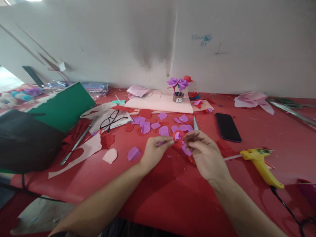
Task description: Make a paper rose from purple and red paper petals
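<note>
Between my two hands is a small paper flower (178,135) with red outer petals and a purple centre. My left hand (156,148) pinches its left edge between thumb and fingertips. On the other side, my right hand (203,149) has its fingers curled at the flower's right edge; part of the grip is hidden behind the fingers. Purple paper petals (163,131) lie scattered on the red table just beyond the hands. A single purple petal (134,153) and a pale pink petal (110,156) rest to the left of my left hand.
A yellow glue gun (263,166) with its cord lies at right, near a dark phone (228,127). Finished paper roses stand in a small brown pot (178,96) at the back. Eyeglasses (112,120), paper scraps, a metal rod (77,142) and a green board (64,107) occupy the left.
</note>
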### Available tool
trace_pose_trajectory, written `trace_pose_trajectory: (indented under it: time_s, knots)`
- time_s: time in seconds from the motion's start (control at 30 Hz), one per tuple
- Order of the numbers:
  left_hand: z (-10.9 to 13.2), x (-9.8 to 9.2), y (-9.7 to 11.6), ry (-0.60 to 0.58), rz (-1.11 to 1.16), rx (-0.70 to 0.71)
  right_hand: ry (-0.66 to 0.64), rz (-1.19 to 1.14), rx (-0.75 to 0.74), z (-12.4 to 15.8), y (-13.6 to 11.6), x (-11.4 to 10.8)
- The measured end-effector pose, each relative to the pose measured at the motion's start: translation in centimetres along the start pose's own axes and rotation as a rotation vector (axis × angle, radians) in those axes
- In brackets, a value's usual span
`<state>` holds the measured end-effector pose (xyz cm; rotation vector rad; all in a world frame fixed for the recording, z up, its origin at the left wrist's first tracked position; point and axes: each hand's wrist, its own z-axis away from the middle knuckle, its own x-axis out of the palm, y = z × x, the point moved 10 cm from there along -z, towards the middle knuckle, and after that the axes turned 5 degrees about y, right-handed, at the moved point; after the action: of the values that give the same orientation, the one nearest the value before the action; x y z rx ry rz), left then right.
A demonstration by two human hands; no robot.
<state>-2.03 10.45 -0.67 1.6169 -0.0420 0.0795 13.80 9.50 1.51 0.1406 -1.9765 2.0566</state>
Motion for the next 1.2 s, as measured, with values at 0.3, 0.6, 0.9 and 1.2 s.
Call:
trace_pose_trajectory:
  time_s: [0.3, 0.6, 0.9, 1.2]
  knots:
    - [0.6, -0.2, 1.6, 0.037, -0.136, 0.146, 0.022, 0.219, -0.1, 1.4, 1.7, 0.9]
    - [0.9, 0.5, 1.2, -0.016, -0.099, 0.077, 0.097, 0.431, -0.334, 2.3, -1.0, 0.7]
    - [0.9, -0.5, 2.6, 0.067, -0.108, 0.178, 0.121, 0.569, -0.501, 2.6, -2.9, 1.0]
    - [1.2, 0.2, 1.8, 0.026, 0.298, -0.032, 0.028, 0.449, -0.342, 1.8, -0.5, 1.2]
